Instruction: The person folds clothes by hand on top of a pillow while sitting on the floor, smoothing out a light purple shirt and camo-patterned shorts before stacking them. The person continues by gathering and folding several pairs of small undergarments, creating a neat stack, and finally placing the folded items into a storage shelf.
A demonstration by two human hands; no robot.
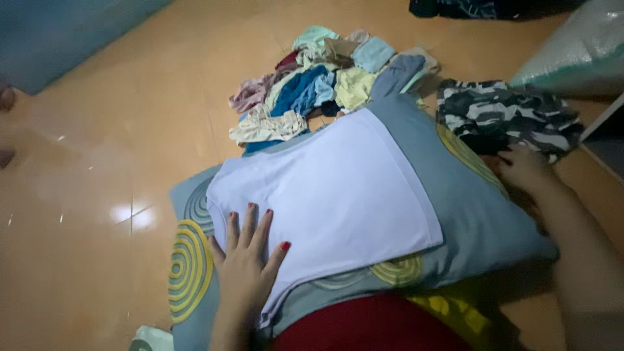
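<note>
A white garment (338, 195) lies spread flat on a grey pillow (481, 214) with yellow ring patterns. My left hand (247, 260), fingers apart and nails painted red, presses flat on the near left edge of the white garment. My right hand (523, 169) rests at the pillow's far right edge, touching a black-and-white camouflage garment (507, 117) on the floor; whether it grips anything there I cannot tell.
A pile of mixed coloured clothes (325, 84) lies on the orange tiled floor (97, 162) beyond the pillow. A plastic-wrapped bundle (578, 52) stands at the top right, dark cloth (481, 8) at the top edge. Red fabric (370, 325) is at the bottom.
</note>
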